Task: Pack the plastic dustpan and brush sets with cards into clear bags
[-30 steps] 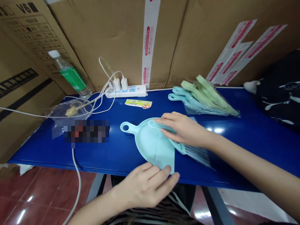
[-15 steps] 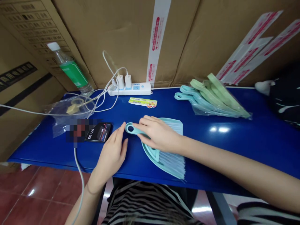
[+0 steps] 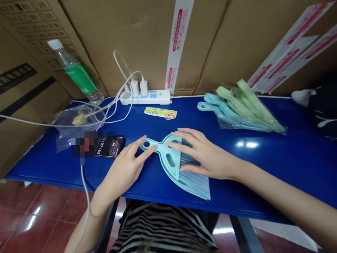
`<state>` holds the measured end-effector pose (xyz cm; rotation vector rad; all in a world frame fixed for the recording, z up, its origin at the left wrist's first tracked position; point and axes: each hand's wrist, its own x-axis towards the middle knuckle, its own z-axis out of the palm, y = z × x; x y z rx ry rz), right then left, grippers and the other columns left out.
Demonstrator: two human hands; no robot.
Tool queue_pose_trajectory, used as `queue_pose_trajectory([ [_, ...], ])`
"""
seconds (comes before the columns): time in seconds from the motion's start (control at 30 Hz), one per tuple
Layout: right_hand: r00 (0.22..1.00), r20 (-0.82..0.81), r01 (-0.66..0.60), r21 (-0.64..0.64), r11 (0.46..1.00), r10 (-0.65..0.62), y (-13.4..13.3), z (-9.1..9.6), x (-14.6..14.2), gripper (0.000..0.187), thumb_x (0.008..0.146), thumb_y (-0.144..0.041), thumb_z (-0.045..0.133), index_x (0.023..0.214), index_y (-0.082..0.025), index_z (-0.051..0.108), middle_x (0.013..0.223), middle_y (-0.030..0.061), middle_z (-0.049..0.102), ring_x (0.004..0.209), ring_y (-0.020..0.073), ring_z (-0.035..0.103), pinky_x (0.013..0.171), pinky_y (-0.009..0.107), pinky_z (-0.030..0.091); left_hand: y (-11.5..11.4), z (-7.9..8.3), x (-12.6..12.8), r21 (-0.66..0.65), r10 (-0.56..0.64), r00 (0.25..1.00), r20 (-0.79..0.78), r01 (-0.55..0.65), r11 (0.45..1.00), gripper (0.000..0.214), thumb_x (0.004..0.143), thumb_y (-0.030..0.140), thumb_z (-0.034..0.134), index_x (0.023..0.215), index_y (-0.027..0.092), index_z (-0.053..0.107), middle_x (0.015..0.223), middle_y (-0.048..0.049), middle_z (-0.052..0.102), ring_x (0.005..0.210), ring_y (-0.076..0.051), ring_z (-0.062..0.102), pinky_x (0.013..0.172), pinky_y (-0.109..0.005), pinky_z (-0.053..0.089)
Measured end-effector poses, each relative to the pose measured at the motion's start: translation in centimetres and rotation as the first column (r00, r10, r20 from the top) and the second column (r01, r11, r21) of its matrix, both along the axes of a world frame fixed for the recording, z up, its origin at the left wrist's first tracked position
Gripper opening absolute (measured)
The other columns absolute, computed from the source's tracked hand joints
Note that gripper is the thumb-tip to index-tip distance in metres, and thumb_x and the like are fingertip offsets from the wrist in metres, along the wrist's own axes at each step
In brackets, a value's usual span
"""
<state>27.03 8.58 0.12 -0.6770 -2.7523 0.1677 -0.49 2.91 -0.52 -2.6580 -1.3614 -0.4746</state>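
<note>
from the head view, the left hand (image 3: 123, 169) is open, fingers apart, its fingertips (image 3: 154, 147) just resting on the handle of a mint plastic dustpan (image 3: 168, 158), which lies mid-table on the blue table (image 3: 276, 184). a hand brush (image 3: 194, 184) with pale bristles sits nested in it, under the right hand (image 3: 205, 154), spread wide and flat, not gripping. a phone (image 3: 109, 146) lies at nine o'clock from the dustpan, a power strip (image 3: 146, 97) at twelve, bagged mint and green dustpans (image 3: 238, 112) at two.

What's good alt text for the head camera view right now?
Left hand touches the handle of a mint-green dustpan and brush on a blue table, right hand resting on the bristles. A plastic bag of similar handles and a power strip lie behind.
</note>
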Motion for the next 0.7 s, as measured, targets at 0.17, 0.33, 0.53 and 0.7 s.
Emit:
queue_pose_trajectory([
  [0.17, 0.999, 0.033, -0.018, -0.093, 0.995, 0.021, -0.3, -1.5, 0.1, 0.071, 0.094, -0.06, 0.046, 0.151, -0.019, 0.039, 0.155, 0.0234, 0.033, 0.144, 0.0395, 0.025, 0.106, 0.065, 0.036, 0.2, -0.5, 0.5, 0.14, -0.01, 0.999, 0.042, 0.004, 0.99, 0.033, 0.096, 0.012, 0.047, 0.127, 0.023, 0.055, 0.116, -0.0113, 0.058, 0.103, -0.021, 0.063, 0.08, -0.035, 0.059],
  [0.33, 1.0, 0.01, -0.028, -0.107, 0.994, 0.03, -0.6, -1.8, -0.2, 0.07, 0.094, -0.061, 0.046, 0.15, -0.019, 0.041, 0.154, 0.0229, 0.035, 0.144, 0.0385, 0.026, 0.109, 0.064, 0.033, 0.1, -0.7, 0.4, 0.232, -0.045, 0.998, 0.053, 0.031, 0.972, 0.029, 0.098, 0.011, 0.043, 0.122, 0.021, 0.057, 0.111, -0.0098, 0.056, 0.091, -0.017, 0.062, 0.07, -0.027, 0.057],
  [0.53, 1.0, 0.006, -0.005, -0.093, 0.996, 0.005, -0.9, -2.1, -0.2, 0.071, 0.092, -0.062, 0.049, 0.15, -0.023, 0.041, 0.156, 0.0194, 0.034, 0.146, 0.0397, 0.021, 0.11, 0.068, 0.028, 0.0, -0.1, 0.4, 0.241, -0.077, 0.997, 0.003, 0.075, 0.968, 0.034, 0.093, 0.001, 0.042, 0.12, 0.017, 0.058, 0.105, -0.0099, 0.059, 0.09, -0.018, 0.061, 0.073, -0.028, 0.057],
  [0.7, 1.0, 0.013, 0.009, -0.054, 0.999, -0.008, -0.9, -2.1, -0.3, 0.071, 0.092, -0.062, 0.048, 0.15, -0.023, 0.041, 0.16, 0.0167, 0.03, 0.148, 0.0422, 0.013, 0.111, 0.069, 0.024, 0.0, 0.0, 0.3, 0.225, -0.104, 0.995, -0.008, 0.103, 0.969, 0.036, 0.093, 0.003, 0.042, 0.121, 0.017, 0.058, 0.096, -0.0075, 0.061, 0.09, -0.019, 0.06, 0.074, -0.031, 0.058],
])
